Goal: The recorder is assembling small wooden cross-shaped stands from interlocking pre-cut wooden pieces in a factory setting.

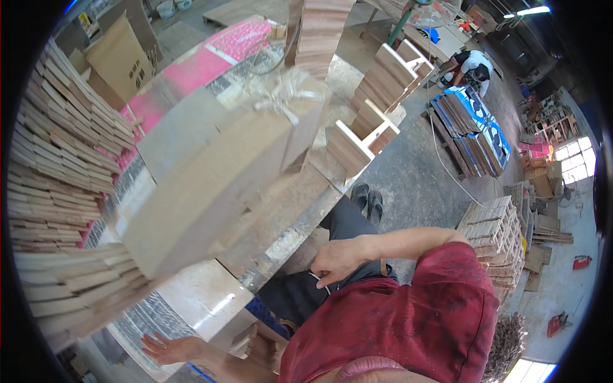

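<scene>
The left hand (167, 348) lies flat, fingers spread and holding nothing, on the pale smooth tabletop (204, 297). The right hand (337, 260) rests half curled at the dark trousers, pinching something thin; what it is I cannot tell. Beyond, a tied bundle of wooden boards (223, 172) lies blurred, with many rough stacked boards (57, 166) further left, so much work seems left.

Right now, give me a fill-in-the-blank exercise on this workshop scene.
1. The right hand pinches a thin white ____ at the waist.
2. The left hand lies flat with its fingers ____.
3. The big wooden bundle on the bench is tied with clear ____ twine.
4. The person wears a ____ shirt.

Missing: string; spread; plastic; red
</scene>
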